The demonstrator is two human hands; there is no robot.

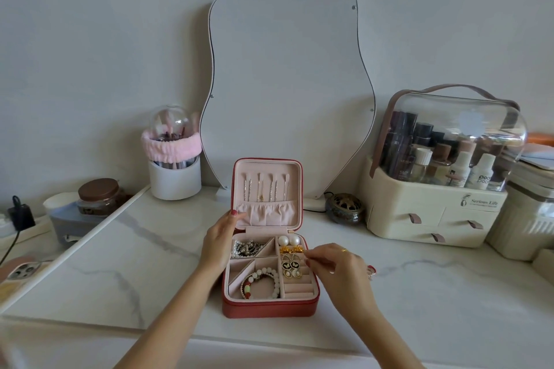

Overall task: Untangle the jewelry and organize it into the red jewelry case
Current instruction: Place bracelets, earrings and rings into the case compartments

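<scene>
The red jewelry case (269, 307) stands open on the marble desk, its pink lid (266, 189) upright with several chains hanging inside. The tray holds a silver tangle of chains (247, 247) at back left, a bead bracelet (263, 281) in front, two pearl earrings (289, 240), gold pieces (291, 249) and black round earrings (290, 264) on the right. My left hand (220, 238) rests against the case's left side, thumb on the lid's lower edge. My right hand (337, 263) hovers at the right edge, fingertips pinched by the earring slots; whether it holds a small piece is unclear.
A wavy mirror (287, 84) leans on the wall behind the case. A white brush holder (175, 180) stands back left, a cosmetics organizer (443, 177) back right, a small round burner (344, 208) beside it. A phone (24, 271) lies far left.
</scene>
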